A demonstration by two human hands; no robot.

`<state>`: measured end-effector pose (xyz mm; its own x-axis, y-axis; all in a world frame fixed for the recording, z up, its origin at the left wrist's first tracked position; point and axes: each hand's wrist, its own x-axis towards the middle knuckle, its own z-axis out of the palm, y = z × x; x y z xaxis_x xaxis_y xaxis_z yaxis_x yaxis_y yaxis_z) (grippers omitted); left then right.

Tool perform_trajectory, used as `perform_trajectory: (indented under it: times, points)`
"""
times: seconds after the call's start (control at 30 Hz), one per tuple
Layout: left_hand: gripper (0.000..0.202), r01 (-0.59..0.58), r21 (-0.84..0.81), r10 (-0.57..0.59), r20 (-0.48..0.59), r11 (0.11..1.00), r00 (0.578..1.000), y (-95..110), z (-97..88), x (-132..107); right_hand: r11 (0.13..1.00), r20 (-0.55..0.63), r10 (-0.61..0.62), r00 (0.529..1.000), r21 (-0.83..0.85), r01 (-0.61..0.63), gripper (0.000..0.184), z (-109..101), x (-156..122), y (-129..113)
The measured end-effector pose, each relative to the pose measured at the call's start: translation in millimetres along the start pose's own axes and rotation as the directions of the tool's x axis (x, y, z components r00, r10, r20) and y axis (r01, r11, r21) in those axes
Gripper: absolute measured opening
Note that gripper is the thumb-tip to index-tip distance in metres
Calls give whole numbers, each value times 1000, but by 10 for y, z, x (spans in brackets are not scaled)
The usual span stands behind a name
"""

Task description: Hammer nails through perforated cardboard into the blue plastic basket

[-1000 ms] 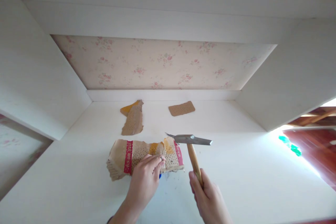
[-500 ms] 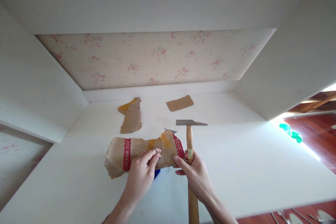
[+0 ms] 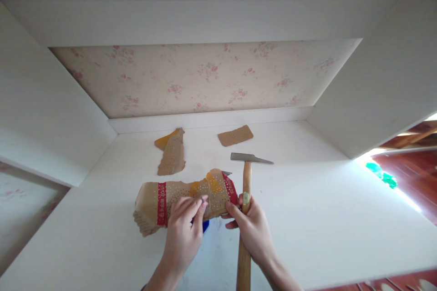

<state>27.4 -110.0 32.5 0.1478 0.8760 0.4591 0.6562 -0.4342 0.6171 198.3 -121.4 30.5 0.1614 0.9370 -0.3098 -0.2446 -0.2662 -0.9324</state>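
A torn cardboard piece (image 3: 177,187) with red printed bands and many small holes stands tilted above the white surface. My left hand (image 3: 186,225) is closed in a pinch over its middle, a small dark nail (image 3: 204,198) at the fingertips. My right hand (image 3: 251,223) wraps round the wooden handle of a hammer (image 3: 247,182), its metal head pointing away from me. The thumb and fingers of that hand also grip the cardboard's right end. Just behind the cardboard lie thin grey nails (image 3: 228,173), partly covered. Something blue (image 3: 205,226) shows under it, mostly hidden.
Two cardboard scraps lie farther back: a torn one (image 3: 171,154) on the left and a rectangular one (image 3: 235,136) on the right. White panels (image 3: 368,77) enclose the white surface (image 3: 317,209) at the sides. Past the right edge is a reddish floor (image 3: 414,177) with a green object.
The cardboard has shifted slightly left and tilted. The hammer's handle end has swung left, its head moving slightly right. My left hand keeps its pinch.
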Motion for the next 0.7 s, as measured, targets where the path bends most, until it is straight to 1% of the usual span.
perform_trajectory:
  times: [0.47,0.7]
  points:
    - [19,-10,3,10,58,1000,998,-45,27,-5,1000,-5,0,1000,11,0,33,66,20,50]
    - [20,-21,10,21,53,1000,998,-44,41,36,1000,-4,2,1000,9,-2,31,68,54,62]
